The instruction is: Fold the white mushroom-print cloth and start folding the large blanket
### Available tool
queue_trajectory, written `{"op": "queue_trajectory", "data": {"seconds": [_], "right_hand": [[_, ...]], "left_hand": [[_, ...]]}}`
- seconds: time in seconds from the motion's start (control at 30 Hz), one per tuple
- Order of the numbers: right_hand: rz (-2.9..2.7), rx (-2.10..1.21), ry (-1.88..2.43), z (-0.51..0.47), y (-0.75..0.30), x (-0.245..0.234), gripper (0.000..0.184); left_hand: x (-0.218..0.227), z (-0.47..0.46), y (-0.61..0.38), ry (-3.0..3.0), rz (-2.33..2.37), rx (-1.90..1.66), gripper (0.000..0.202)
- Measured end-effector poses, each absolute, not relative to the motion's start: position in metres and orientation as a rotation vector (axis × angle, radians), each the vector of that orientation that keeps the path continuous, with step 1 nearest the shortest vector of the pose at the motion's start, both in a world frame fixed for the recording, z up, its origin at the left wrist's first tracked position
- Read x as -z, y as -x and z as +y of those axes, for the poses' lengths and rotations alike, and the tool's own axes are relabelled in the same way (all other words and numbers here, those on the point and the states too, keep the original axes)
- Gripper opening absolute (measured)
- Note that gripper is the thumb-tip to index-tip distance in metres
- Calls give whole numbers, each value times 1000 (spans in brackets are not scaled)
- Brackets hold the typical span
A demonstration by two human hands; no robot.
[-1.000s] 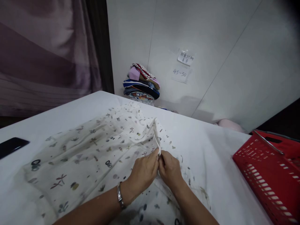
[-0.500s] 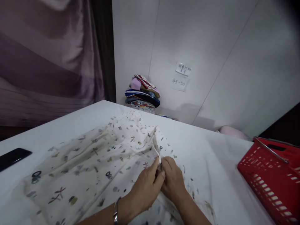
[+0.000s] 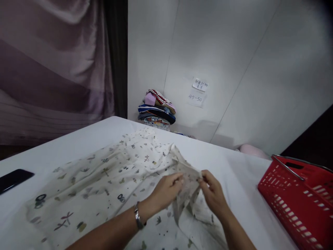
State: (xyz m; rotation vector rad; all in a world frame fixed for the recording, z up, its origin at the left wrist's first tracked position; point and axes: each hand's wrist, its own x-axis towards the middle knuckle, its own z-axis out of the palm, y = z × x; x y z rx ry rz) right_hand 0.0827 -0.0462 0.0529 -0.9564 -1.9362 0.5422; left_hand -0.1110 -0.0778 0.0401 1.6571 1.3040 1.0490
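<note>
A large white cloth (image 3: pixel 99 187) printed with small plants and shapes lies rumpled over the table. My right hand (image 3: pixel 212 191) pinches its edge and holds a flap up off the table. Against the raised flap, my left hand (image 3: pixel 168 189) has its fingers curled together, with a bracelet at the wrist. Whether the left fingertips grip the fabric is hard to see. Between the two hands the underside of the flap shows, hanging in folds toward me.
The white table (image 3: pixel 104 130) carries a black phone (image 3: pixel 15 178) at the left and a red basket (image 3: pixel 293 201) with a metal handle at the right. Behind it stand a stack of folded clothes (image 3: pixel 157 109) and a pink bundle (image 3: pixel 252 151). Paper notes (image 3: pixel 197 97) hang on the wall.
My hands, close together before, have moved apart. The right one went to the right, drawing the cloth's edge up and open into a flap. The view has shifted slightly.
</note>
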Motion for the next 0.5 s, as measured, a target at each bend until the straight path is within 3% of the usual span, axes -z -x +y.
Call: {"op": "queue_trajectory", "data": {"seconds": [0.2, 0.37, 0.5], "right_hand": [[-1639, -727, 1053, -40, -151, -98, 15], [-1575, -532, 1106, -46, -193, -131, 22], [-1541, -395, 1149, -60, -217, -141, 19]], "left_hand": [[-29, -15, 132, -1960, 1585, -1186, 38], [-22, 9, 134, -2448, 1417, -1106, 49], [-25, -8, 137, -2711, 1238, -1043, 34]]}}
